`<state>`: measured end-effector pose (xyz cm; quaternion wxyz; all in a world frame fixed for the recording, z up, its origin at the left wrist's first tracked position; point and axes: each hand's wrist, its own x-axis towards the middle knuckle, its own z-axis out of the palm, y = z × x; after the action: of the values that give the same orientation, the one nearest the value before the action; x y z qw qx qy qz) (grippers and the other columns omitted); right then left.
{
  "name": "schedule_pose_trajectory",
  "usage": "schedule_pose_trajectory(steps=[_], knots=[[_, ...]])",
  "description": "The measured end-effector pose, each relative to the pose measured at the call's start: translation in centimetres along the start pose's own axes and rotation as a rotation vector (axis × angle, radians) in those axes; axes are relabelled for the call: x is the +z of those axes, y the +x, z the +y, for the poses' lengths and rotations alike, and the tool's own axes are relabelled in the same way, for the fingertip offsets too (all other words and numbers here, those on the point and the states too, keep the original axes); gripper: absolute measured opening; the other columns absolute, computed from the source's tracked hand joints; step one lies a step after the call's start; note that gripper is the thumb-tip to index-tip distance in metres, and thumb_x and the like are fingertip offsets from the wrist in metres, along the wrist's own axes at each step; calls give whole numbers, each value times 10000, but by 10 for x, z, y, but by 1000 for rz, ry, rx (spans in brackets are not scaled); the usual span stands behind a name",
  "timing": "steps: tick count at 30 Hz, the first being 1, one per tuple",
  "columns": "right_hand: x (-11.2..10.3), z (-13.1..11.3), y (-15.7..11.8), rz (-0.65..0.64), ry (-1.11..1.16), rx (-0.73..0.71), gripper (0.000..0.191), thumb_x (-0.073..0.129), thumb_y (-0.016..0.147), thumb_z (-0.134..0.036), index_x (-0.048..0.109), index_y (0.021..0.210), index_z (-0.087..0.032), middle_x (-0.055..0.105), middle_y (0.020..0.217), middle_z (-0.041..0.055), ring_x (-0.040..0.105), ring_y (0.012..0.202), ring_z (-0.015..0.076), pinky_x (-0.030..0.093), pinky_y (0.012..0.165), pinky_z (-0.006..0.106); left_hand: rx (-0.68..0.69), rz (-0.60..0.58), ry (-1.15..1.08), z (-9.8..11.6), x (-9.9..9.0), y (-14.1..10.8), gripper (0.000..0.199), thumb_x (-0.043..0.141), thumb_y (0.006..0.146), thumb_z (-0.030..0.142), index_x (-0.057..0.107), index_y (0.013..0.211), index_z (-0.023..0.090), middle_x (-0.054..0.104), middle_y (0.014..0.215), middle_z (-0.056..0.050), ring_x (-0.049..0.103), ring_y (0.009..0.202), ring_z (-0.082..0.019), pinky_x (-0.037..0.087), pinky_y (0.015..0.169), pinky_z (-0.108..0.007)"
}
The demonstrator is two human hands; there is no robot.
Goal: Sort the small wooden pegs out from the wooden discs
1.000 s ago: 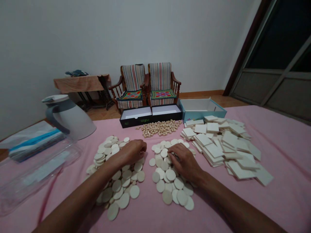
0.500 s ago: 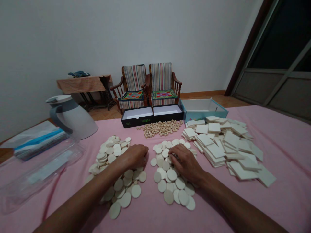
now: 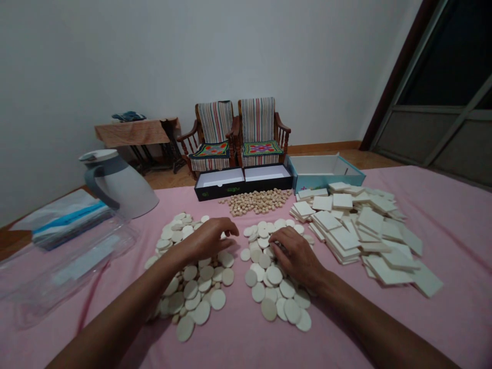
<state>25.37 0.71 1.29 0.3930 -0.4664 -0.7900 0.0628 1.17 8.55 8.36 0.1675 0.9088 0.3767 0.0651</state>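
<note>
Two-handed, reaching over round discs (image 3: 202,312) nearer than the black box (image 3: 213,193); holding left fingers (image 3: 229,225) slightly parted, curling right fingers (image 3: 280,236) with grip impossible to tell; probably handling light, stiff, somewhat brittle, best pinching by rims.

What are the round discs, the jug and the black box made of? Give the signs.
Round discs: probably bare wood, matte; pale cream faces, slightly varied in tone.
Jug: likely plastic, smooth; evenly pale, curved surface, though coated metal is possible.
Black box: perhaps printed cardboard; thin walls, green markings.
</note>
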Motion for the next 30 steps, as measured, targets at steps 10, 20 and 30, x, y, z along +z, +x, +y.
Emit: schedule_pose_trajectory(steps=[10, 20, 30], knots=[[1, 0, -1, -23, 9, 12, 144, 476, 869, -95, 599, 877, -170, 615, 854, 85, 537, 846, 223, 443, 737, 357, 150, -232, 94, -4, 14, -22, 273, 587, 673, 45, 671, 862, 223, 652, 885, -35, 576, 919, -205, 434, 790, -268], [1, 3, -1, -18, 10, 26, 118, 494, 874, -102, 594, 875, -166, 621, 865, 84, 540, 861, 224, 439, 749, 355, 26, -100, 88, -4, 18, -15, 265, 655, 722, 156, 676, 985, 184, 663, 961, -70, 604, 903, -213, 458, 778, -277], [-2, 5, 0, -13, -9, 24, 113, 500, 878, -113, 598, 857, -165, 620, 852, 85, 536, 848, 225, 432, 736, 347, -16, 305, -174, 6, 39, 18, 402, 649, 786, 189, 573, 1180, 175, 675, 1117, -74, 645, 923, -172, 518, 746, -264]])
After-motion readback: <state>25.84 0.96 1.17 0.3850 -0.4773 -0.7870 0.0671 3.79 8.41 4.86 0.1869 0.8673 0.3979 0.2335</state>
